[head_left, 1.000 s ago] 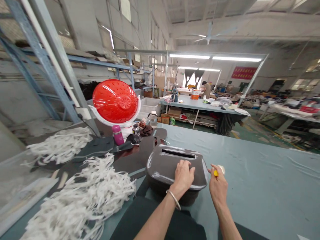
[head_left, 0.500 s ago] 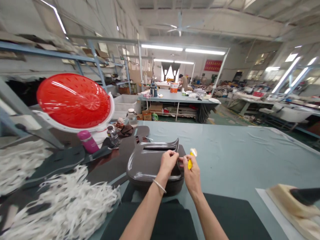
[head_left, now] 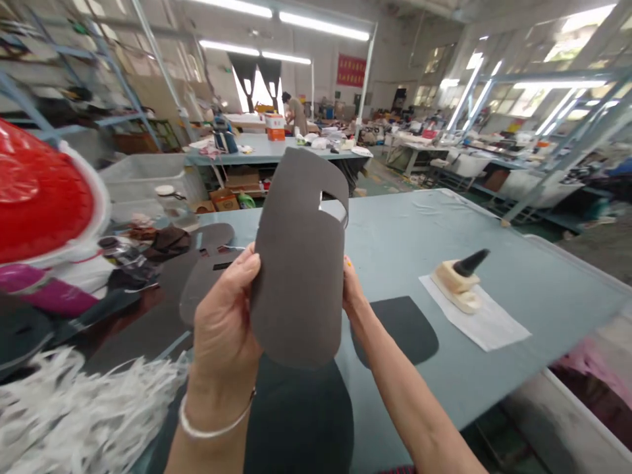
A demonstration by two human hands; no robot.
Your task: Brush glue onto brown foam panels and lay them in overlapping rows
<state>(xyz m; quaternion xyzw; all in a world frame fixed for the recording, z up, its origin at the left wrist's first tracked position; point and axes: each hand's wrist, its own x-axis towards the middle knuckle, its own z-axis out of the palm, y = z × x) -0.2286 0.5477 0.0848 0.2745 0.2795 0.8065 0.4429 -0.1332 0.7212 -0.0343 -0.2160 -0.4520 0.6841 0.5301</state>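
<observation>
Panel (head_left: 299,270) lifted between both hands (head_left: 224,322) (head_left: 352,288)

An orange-and-white container (head_left: 275,128) stands on a far table (head_left: 249,158), a red banner (head_left: 351,70) beyond.

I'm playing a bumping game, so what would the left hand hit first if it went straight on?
Most likely the dark grey panel: the left hand points up towards it and holds its left edge. Depth behind the panel is unclear.
</observation>
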